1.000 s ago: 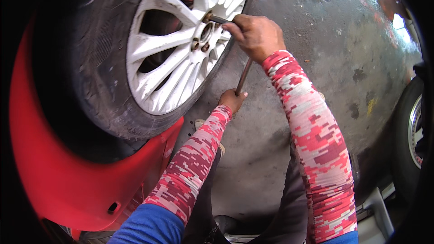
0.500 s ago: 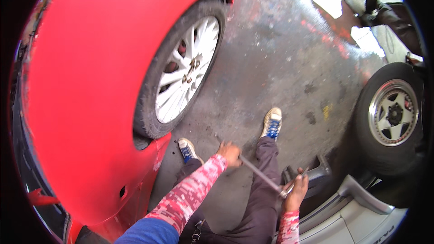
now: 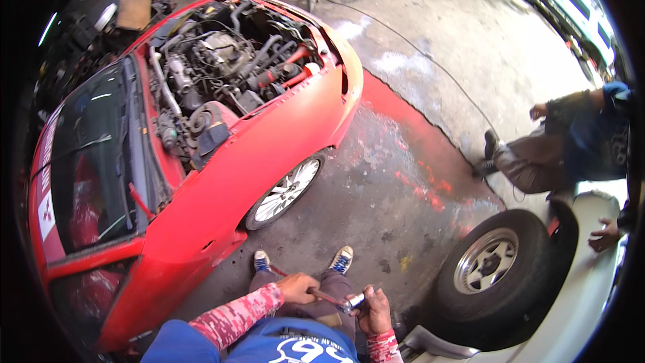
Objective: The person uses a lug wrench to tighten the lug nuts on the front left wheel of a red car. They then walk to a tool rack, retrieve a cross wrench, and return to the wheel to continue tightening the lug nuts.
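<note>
The metal bar has come away from the wheel, so it turns nothing there now. It is near the blue shirt. The left hand wraps round it; the right hand seems to pinch its shiny end, but that bit looks small.

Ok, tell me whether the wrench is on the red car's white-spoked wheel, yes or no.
No: the left hand grips the wrench with the right hand at its shiny end, well away from the wheel.
</note>
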A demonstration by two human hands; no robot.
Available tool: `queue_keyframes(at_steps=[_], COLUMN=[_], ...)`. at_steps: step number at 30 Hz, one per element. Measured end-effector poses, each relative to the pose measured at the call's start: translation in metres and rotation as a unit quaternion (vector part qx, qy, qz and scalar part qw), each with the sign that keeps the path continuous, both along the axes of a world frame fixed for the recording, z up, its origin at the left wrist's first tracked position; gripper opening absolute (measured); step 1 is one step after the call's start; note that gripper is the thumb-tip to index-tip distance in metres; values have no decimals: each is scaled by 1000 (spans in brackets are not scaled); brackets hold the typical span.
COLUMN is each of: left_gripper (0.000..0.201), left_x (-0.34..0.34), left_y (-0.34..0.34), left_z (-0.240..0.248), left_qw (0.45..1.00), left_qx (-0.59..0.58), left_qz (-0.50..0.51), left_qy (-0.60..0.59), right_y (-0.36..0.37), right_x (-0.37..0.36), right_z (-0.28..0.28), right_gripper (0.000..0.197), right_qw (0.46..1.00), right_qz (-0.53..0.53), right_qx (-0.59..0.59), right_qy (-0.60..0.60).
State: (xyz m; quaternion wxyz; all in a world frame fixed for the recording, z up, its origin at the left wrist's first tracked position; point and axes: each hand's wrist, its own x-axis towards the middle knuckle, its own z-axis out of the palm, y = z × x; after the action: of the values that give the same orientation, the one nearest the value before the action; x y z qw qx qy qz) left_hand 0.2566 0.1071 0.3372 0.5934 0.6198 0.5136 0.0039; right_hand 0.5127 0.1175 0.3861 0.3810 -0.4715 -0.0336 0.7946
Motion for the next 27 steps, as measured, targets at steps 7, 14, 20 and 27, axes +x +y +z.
queue_keyframes(at_steps=[7,14,20,27], left_gripper=[14,25,25,18], left_x=[73,96,100,80], left_y=[89,189,338,559], left_z=[108,136,137,157], left_qw=[990,965,968,928], left_qx=[114,93,76,171], left_qz=[5,8,15,44], left_qy=[-84,-244,-238,-328], right_y=[81,188,341,562], right_x=[21,25,17,-6], right_z=[100,157,155,199], right_gripper=[20,20,19,13], right_qw=[980,933,928,921], right_qz=[75,136,113,114], right_qx=[181,314,329,352], right_qy=[-37,-112,-133,-122])
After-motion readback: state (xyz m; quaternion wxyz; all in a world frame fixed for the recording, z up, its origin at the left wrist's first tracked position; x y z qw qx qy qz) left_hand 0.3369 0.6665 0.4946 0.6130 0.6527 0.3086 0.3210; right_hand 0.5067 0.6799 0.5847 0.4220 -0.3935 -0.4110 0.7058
